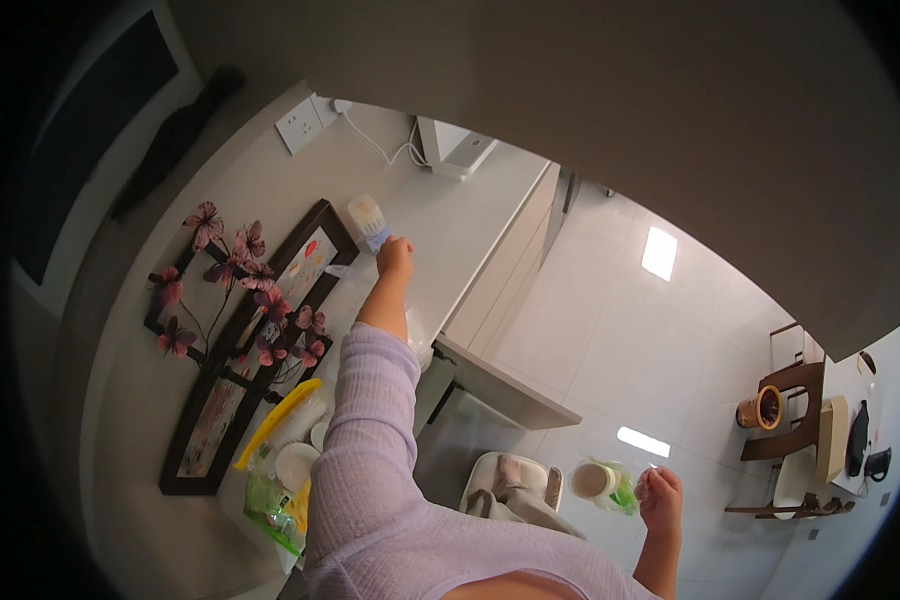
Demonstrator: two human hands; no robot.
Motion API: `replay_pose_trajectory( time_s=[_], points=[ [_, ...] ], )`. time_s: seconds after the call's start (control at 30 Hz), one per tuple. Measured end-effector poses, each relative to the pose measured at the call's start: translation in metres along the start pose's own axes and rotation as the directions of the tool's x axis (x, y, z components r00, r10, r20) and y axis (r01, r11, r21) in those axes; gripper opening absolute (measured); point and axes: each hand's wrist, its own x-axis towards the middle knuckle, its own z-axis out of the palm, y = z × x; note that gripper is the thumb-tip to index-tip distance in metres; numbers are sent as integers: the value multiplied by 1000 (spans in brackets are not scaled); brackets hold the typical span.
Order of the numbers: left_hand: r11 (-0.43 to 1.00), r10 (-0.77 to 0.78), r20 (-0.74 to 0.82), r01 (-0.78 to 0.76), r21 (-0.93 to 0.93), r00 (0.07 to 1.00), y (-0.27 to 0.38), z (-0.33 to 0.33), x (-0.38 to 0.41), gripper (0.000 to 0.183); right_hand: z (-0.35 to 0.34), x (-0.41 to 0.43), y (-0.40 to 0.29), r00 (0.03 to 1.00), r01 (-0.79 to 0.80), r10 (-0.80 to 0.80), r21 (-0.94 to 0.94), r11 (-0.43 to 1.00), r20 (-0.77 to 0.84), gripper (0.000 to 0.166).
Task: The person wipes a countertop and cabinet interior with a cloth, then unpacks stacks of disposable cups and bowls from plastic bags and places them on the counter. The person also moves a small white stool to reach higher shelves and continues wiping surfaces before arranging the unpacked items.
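Note:
At the countertop (450, 217), my left hand (395, 255) is stretched out, its fingers closed at the blue end of a small clear plastic container (367, 215). Pale contents show through its wall. My right hand (660, 496), low on the right, pinches the end of a clear plastic bag (627, 491) with green printing. Stacked paper cups (594, 480) sit inside that bag, which hangs above the floor. Behind my left forearm, a crumpled clear plastic bag (418, 337) is partly hidden.
An open cabinet door (510, 382) juts out under the counter. Dark-framed pictures (322, 247) and butterfly decorations (272, 304) stand along the wall, beside bagged disposable tableware (294, 466). A white appliance (457, 150) is at the counter's far end. Overhead hangs a cabinet (607, 112).

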Motion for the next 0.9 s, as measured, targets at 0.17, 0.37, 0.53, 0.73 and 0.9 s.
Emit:
replay_pose_trajectory(
  time_s=[0.17, 0.37, 0.53, 0.73, 0.9],
  points=[
    [984, 100, -239, -132, -119, 966, -33, -1, -17, 42, 15, 13, 2, 995, -47, 53, -74, 996, 84, 16],
    [588, 485, -138, -439, -680, 864, 107, -62, -195, 33, 56, 16, 3, 973, -109, 153, -241, 964, 172, 14],
    [520, 756, 51, -551, -653, 653, 150, -111, -356, 41, 113, 35, 21, 817, -71, 321, -469, 880, 479, 15],
    [766, 452, -42, -411, -494, 891, 114, -138, -417, 14, 182, 59, 28, 490, 222, 495, -651, 726, 718, 15],
    [772, 192, 64, -110, -626, 979, 88, -157, -458, 17, 249, 93, 31, 9, 290, 586, -563, 774, 810, 49]
  ],
)
